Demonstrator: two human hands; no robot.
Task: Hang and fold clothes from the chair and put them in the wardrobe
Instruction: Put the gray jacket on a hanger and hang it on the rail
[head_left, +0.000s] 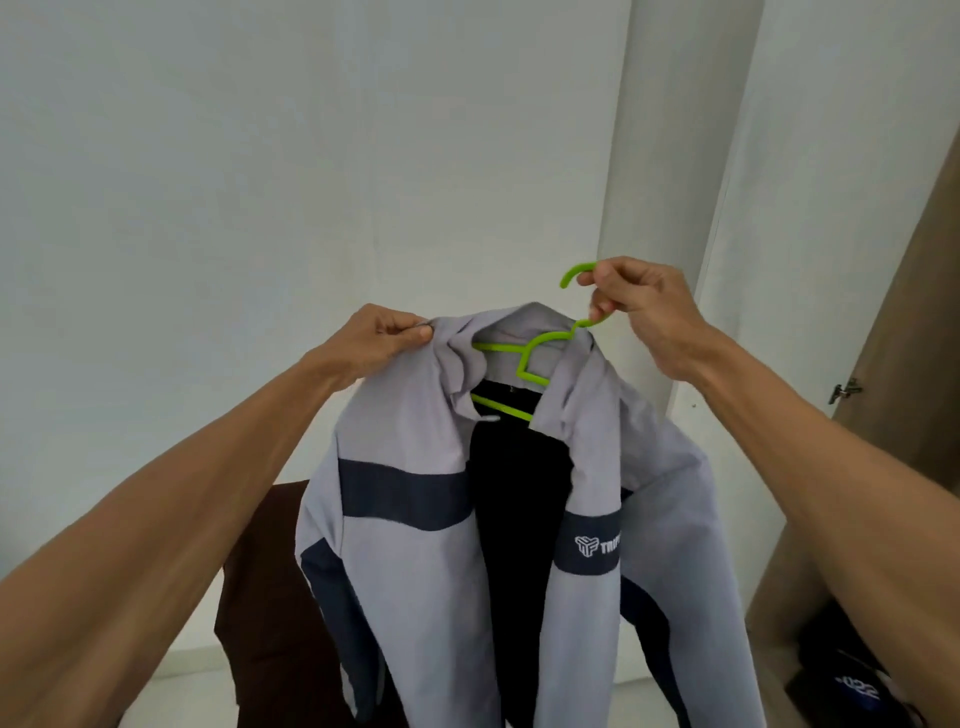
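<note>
Right hand (636, 301), right of centre, grips the neck of the green hanger (524, 358) below its hook. Left hand (384, 340), centre left, pinches the shoulder of the grey jacket (405, 561), draped on the hanger and hanging down to lower centre. The wardrobe door (914, 332) stands at the right edge, nearer the right hand.

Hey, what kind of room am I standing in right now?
Probably a bedroom: a jacket on a green hanger, a wooden wardrobe door open at right, plain white walls.
</note>
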